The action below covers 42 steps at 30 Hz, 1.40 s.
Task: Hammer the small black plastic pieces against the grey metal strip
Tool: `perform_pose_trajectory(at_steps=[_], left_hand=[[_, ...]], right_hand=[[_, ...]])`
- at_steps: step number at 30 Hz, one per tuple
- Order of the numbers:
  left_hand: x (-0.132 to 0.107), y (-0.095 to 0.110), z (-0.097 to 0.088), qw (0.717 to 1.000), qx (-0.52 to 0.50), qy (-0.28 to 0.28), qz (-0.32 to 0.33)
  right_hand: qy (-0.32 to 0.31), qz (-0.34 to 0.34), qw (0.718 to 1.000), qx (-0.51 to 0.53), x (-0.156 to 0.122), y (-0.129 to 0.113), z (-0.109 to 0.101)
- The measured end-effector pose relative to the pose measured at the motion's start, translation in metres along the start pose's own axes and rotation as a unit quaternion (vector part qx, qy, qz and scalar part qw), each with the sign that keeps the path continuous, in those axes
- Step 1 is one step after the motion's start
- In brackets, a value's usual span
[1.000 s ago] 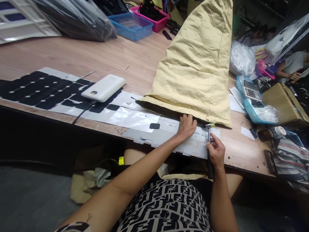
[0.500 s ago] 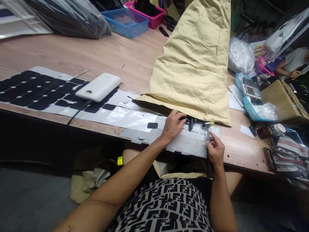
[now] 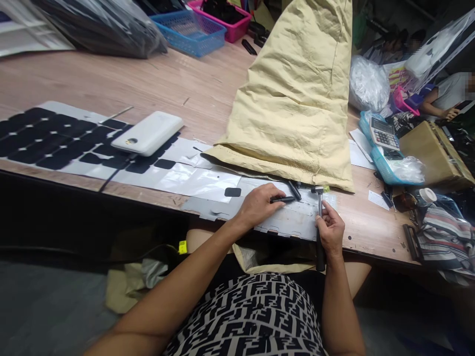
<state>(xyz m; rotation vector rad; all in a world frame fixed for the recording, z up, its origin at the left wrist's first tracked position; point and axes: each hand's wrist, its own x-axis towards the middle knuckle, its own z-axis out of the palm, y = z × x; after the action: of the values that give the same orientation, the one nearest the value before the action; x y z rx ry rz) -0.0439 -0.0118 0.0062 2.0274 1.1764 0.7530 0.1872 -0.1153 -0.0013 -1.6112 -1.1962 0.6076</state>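
My right hand (image 3: pixel 331 228) is closed around a small hammer (image 3: pixel 320 247), held upright with its metal and yellow head by the hem of a beige fabric piece (image 3: pixel 293 113). A slim black rod-like tool (image 3: pixel 285 199) is pinched in the fingers of my left hand (image 3: pixel 261 205); its exact kind cannot be made out. Just beyond its tip lies a second black cylindrical tool (image 3: pixel 295 190), tilted, close to the fabric's edge. Under both hands is a grey-white sheet (image 3: pixel 284 222) along the table's front edge.
To the left, a white power bank (image 3: pixel 148 132) rests on a sheet of black rounded patches (image 3: pixel 48 136). Blue (image 3: pixel 193 32) and pink baskets stand at the back. On the right are a calculator (image 3: pixel 385 132), a cardboard box (image 3: pixel 432 153) and a striped cloth (image 3: pixel 445 242). Another person sits beyond.
My left hand has drawn back from the fabric's edge toward me, with the black tool now in its fingers. The other black tool has tilted. My right hand keeps the hammer in place.
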Motion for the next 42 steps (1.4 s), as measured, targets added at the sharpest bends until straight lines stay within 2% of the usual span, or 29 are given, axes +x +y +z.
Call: perform_pose_trajectory(at_steps=[2,5,9,15,20,27,33,39,42], left_hand=[[-0.003,0.003,0.008,0.999,-0.012,-0.023,0.023],[-0.004,0.006,0.017,0.999,0.005,-0.024,0.030],[0.000,0.003,0.018,0.999,0.005,-0.031,0.045],[0.004,-0.002,0.014,0.996,-0.018,-0.046,0.080],[0.008,0.002,0.014,0.997,-0.041,-0.046,0.049],[0.013,0.006,0.014,0.996,-0.070,-0.047,-0.003],[0.013,0.007,0.012,0.997,-0.067,-0.046,0.013],[0.013,0.008,0.009,0.996,-0.070,-0.051,0.012],[0.013,0.008,0.009,0.996,-0.072,-0.051,0.014]], right_hand=[[0.012,0.000,1.000,0.004,0.000,0.000,0.001],[0.028,0.002,0.999,0.023,0.000,-0.002,0.000],[0.029,-0.005,1.000,0.009,-0.008,-0.011,-0.006],[-0.027,-0.121,0.988,-0.096,-0.030,-0.038,-0.012],[-0.072,-0.169,0.974,-0.134,-0.038,-0.047,-0.003],[-0.089,-0.207,0.962,-0.152,-0.042,-0.055,0.006],[-0.116,-0.218,0.954,-0.171,-0.046,-0.053,0.012],[-0.065,-0.207,0.962,-0.167,-0.044,-0.056,0.005],[-0.065,-0.216,0.960,-0.169,-0.043,-0.056,0.003]])
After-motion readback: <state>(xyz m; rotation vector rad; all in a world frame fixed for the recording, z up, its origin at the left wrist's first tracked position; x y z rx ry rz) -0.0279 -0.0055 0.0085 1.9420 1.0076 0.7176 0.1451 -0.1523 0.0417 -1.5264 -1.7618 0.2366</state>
